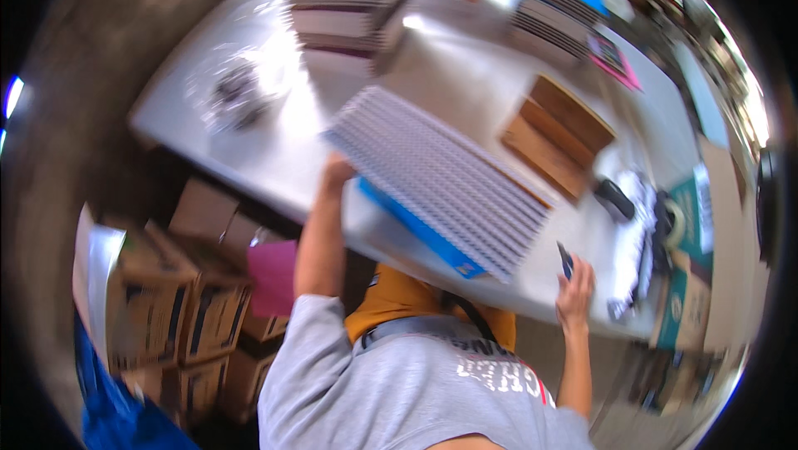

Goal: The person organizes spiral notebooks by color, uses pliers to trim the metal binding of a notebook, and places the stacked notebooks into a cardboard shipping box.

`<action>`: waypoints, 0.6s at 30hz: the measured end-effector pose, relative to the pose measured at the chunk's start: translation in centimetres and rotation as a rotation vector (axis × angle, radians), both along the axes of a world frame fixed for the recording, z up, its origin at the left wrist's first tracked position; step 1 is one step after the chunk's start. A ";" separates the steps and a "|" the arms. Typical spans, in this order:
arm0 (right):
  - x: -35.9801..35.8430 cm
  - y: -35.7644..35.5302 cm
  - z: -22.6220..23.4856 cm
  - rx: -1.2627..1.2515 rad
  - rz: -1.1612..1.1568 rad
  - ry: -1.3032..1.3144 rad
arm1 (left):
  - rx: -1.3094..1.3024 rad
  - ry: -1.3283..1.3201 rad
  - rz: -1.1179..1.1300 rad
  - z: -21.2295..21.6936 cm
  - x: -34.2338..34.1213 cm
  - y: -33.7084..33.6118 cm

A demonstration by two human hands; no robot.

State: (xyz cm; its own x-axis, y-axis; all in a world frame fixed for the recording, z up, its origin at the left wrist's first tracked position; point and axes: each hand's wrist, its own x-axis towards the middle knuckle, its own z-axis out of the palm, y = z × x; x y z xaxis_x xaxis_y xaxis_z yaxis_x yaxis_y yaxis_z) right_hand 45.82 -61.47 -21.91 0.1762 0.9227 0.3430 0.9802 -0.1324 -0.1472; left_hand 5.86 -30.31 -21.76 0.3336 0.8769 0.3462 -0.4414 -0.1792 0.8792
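Note:
A long block of spiral-bound books [440,180] lies slantwise at the table's near edge, its rows of pale wire coils facing up. Along its near side a blue cover [420,230] shows. My left hand [338,169] is against the left end of this block, its fingers blurred and partly hidden there. Off the block's right end, my right hand [575,288] is closed around a slim dark tool [565,259] with a pointed tip, whose exact kind I cannot make out.
The white table [465,59] bears tall book stacks [341,14] at the back, clear plastic wrap [241,84] at left and a brown wooden holder [557,134]. A black object [615,199] and an open carton [694,259] stand at right. Cardboard boxes [154,313] are piled below left.

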 end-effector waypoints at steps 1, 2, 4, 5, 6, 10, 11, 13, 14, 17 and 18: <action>0.0 1.2 1.7 0.101 0.103 0.246 | -0.009 -0.033 -0.007 -0.3 -0.5 0.1; -0.4 2.3 4.4 0.180 0.157 0.268 | -0.020 -0.069 -0.014 -0.5 -0.8 0.2; -0.6 4.8 10.6 0.267 0.313 0.252 | -0.024 -0.128 -0.041 -0.7 -0.4 0.8; -0.4 6.2 13.6 0.268 0.423 0.229 | -0.024 -0.142 -0.045 -0.6 -0.5 0.9; 0.5 7.7 16.0 0.297 0.541 0.077 | -0.016 -0.158 -0.050 -0.1 -0.6 0.7; 1.5 12.5 22.0 0.263 0.790 -0.316 | -0.002 -0.186 -0.083 0.4 0.6 1.0; 1.4 13.5 22.7 0.229 0.846 -0.310 | 0.014 -0.177 -0.073 0.2 0.7 1.2; 0.7 15.2 23.4 0.194 0.934 -0.273 | 0.094 -0.026 0.016 -1.6 -0.7 2.1; 0.3 15.9 23.6 0.180 1.000 -0.243 | 0.079 -0.073 -0.057 -2.4 -1.3 2.6; -0.2 17.2 23.7 0.133 1.072 -0.219 | 0.140 -0.073 -0.044 -0.9 0.1 1.4; -0.5 17.5 23.7 0.118 1.100 -0.209 | 0.099 -0.089 -0.032 -0.7 0.0 1.2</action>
